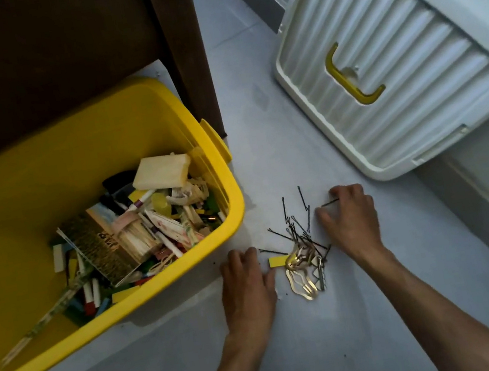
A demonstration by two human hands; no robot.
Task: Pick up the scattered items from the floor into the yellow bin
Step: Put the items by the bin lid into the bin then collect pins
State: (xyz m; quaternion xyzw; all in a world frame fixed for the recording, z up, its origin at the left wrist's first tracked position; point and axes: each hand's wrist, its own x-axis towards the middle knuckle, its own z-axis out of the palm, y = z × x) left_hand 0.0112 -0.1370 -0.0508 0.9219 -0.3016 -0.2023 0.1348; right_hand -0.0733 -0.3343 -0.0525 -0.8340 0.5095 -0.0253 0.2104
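Observation:
The yellow bin point(233, 206) stands on the floor at the left, partly filled with pens, blocks, a booklet and other small items. To its right, several black bobby pins point(295, 225) lie scattered on the pale floor beside gold hair clips point(302, 269) and a small yellow block point(278, 261). My left hand point(247, 285) rests on the floor just left of the block, fingers curled down. My right hand point(352, 216) is at the right edge of the pile and pinches a single bobby pin point(330, 202) at its fingertips.
The bin's white lid point(415, 92) with a yellow handle point(348, 77) leans against the wall at the upper right. A dark wooden cabinet point(53, 55) stands behind the bin. A grey skirting strip runs along the right wall.

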